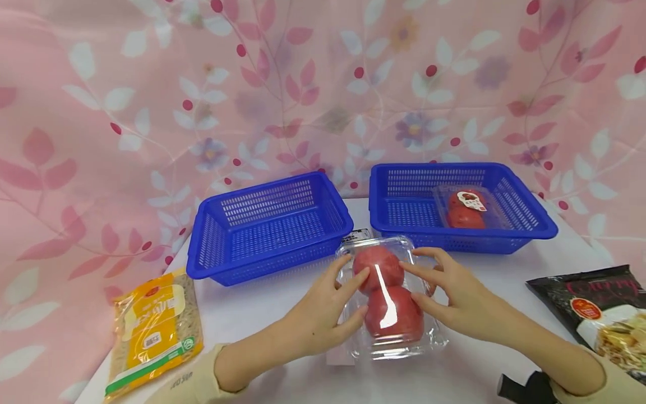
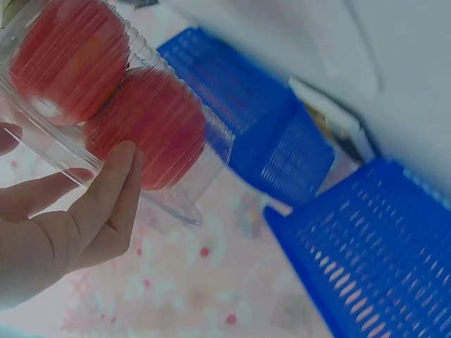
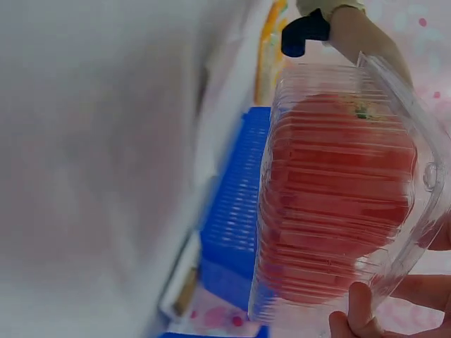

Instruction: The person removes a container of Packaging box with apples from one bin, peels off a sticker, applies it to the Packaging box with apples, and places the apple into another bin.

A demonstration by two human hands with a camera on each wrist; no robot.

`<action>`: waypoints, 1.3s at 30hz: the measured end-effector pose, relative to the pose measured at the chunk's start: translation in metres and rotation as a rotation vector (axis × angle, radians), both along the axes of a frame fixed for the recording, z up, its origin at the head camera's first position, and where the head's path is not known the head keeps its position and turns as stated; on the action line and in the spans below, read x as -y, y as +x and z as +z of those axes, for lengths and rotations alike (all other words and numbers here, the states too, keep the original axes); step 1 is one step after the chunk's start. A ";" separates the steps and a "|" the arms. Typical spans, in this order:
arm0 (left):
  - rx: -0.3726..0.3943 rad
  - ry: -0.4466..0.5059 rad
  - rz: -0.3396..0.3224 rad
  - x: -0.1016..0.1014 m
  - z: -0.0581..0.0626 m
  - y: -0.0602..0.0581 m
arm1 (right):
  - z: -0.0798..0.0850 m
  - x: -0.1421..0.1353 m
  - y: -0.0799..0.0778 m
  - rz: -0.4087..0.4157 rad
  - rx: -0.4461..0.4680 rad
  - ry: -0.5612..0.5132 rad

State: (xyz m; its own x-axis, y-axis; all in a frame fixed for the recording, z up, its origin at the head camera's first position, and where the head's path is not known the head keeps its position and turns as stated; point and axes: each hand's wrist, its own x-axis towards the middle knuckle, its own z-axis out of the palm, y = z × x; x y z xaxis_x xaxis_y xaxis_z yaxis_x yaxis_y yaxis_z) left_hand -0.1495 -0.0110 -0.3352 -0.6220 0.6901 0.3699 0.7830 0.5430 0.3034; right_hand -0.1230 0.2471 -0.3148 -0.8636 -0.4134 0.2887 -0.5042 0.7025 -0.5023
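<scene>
A clear plastic clamshell pack (image 1: 353,350) with two tomatoes (image 1: 401,328) in it is held up by both hands above the white table. My left hand (image 1: 328,311) grips its left side, with fingertips over the lid. On the opposite side, my right hand (image 1: 454,294) holds the edge, fingers bent over the top. In the left wrist view, the left fingers (image 2: 106,190) pinch the pack's rim beside a tomato (image 2: 158,130). From the right wrist, the ribbed underside of the pack (image 3: 317,77) shows, with right fingertips (image 3: 361,306) at its lower edge.
Behind the hands stand a left blue basket (image 1: 272,266) and a right blue basket (image 1: 454,241). The right one contains another tomato pack (image 1: 466,210) with a white label. A yellow grain bag (image 1: 156,331) lies at left, a black food packet (image 1: 590,303) at right.
</scene>
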 end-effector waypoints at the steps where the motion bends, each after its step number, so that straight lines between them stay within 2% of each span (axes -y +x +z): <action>1: 0.017 -0.012 -0.015 -0.001 -0.004 0.001 | -0.004 -0.002 0.001 -0.004 0.023 0.004; 7: 0.121 -0.128 -0.062 -0.006 -0.027 0.000 | -0.028 -0.009 -0.001 -0.031 0.157 0.030; 12: 0.121 -0.166 -0.082 -0.009 -0.041 -0.003 | -0.044 -0.011 -0.004 -0.011 0.161 0.050; 15: 0.097 -0.167 -0.091 -0.010 -0.045 -0.005 | -0.048 -0.011 -0.004 -0.018 0.155 0.053; 19: 0.120 -0.148 -0.096 -0.008 -0.047 -0.011 | -0.049 -0.013 -0.004 -0.024 0.169 0.049; 21: 0.134 -0.138 -0.090 -0.006 -0.047 -0.013 | -0.048 -0.014 -0.005 -0.027 0.184 0.061; 25: 0.111 -0.136 -0.052 0.003 -0.048 -0.017 | -0.049 -0.015 -0.005 -0.064 0.209 0.090; 29: 0.068 -0.155 -0.021 0.011 -0.051 -0.019 | -0.049 -0.016 -0.006 -0.074 0.114 0.102; 32: 0.065 -0.208 0.012 0.014 -0.053 -0.019 | -0.048 -0.016 -0.006 -0.065 -0.005 0.090; 36: 0.101 -0.309 0.081 0.014 -0.053 -0.019 | -0.047 -0.014 -0.008 -0.049 -0.101 0.052; 39: 0.129 -0.359 0.129 0.012 -0.052 -0.019 | -0.048 -0.011 -0.009 -0.044 -0.134 0.027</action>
